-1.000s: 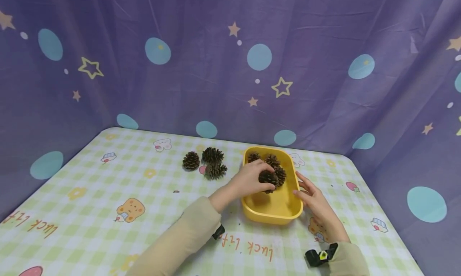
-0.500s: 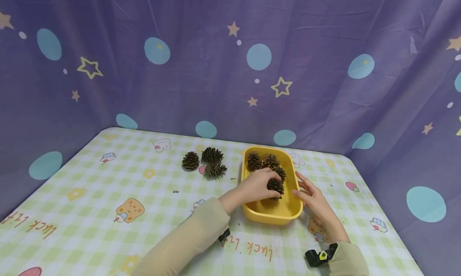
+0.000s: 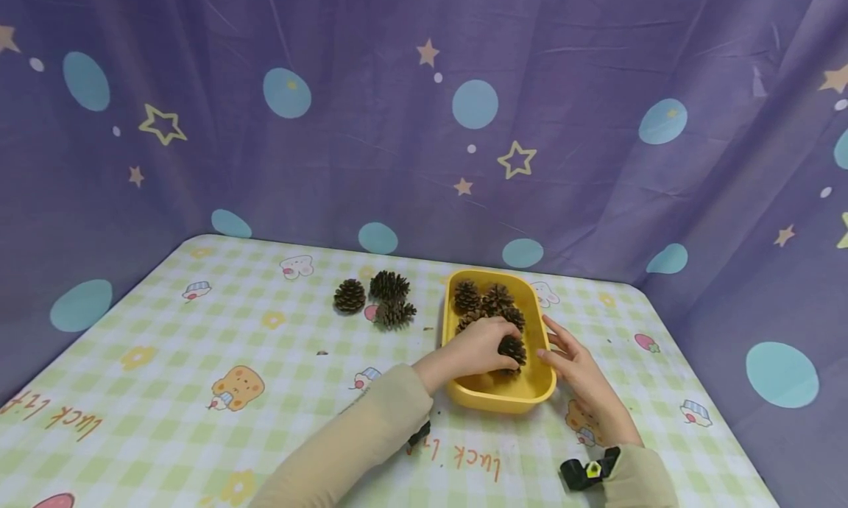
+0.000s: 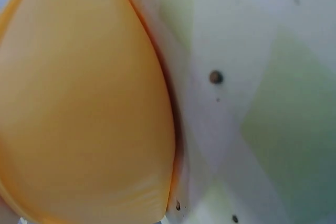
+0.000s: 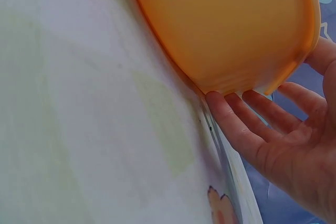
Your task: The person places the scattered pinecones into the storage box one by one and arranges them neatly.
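My left hand [image 3: 478, 347] reaches over the near-left rim of a yellow plastic bin [image 3: 498, 403] and holds a brown pine cone [image 3: 513, 353] between thumb and fingers, low inside it. Several other pine cones [image 3: 497, 299] lie toward the bin's far end, partly covered by that hand. My right hand [image 3: 578, 368] rests its fairly straight fingers against the bin's right outer wall, with the thumb at the rim. In the left wrist view the bin's outer wall [image 4: 89, 103] hides the left hand's fingers and the pine cone. The right wrist view shows extended fingertips [image 5: 215, 98] touching the bin.
Three more pine cones [image 3: 394, 314] lie in a group on the checked tablecloth [image 3: 298, 390], left of the bin. Small brown crumbs [image 3: 322, 353] dot the cloth. Behind the table hangs a purple curtain [image 3: 371, 147] with stars and blue dots.
Inside the bin, my left hand has moved the pine cone toward the near right and lower, uncovering more of the cones at the far end. My right hand stays at the wall.
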Demonstrator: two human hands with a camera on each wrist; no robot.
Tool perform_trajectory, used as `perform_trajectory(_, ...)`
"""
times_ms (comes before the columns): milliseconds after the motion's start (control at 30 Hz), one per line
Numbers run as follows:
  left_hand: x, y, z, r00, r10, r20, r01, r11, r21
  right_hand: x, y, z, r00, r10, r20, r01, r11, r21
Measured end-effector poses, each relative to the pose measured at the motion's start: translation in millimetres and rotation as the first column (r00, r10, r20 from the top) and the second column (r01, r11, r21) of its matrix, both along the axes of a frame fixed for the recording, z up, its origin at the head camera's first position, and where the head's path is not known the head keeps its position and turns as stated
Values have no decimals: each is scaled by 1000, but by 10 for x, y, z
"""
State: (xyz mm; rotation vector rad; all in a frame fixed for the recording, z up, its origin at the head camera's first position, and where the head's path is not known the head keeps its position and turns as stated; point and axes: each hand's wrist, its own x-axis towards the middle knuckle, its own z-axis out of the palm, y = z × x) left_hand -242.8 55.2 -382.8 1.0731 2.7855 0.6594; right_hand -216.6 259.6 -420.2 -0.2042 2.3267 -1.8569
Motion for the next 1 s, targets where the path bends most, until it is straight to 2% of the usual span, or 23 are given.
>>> perform_trajectory(667, -27, 123, -41, 999, 0, -44, -2, 999, -42, -2, 18, -11, 1000, 11, -13, -11, 1000, -18)
perform_trajectory(1000, -22, 119, -28, 1000, 10, -29, -11, 999, -41, -6, 16, -12, 1000, 12, -14, -12, 1000, -14)
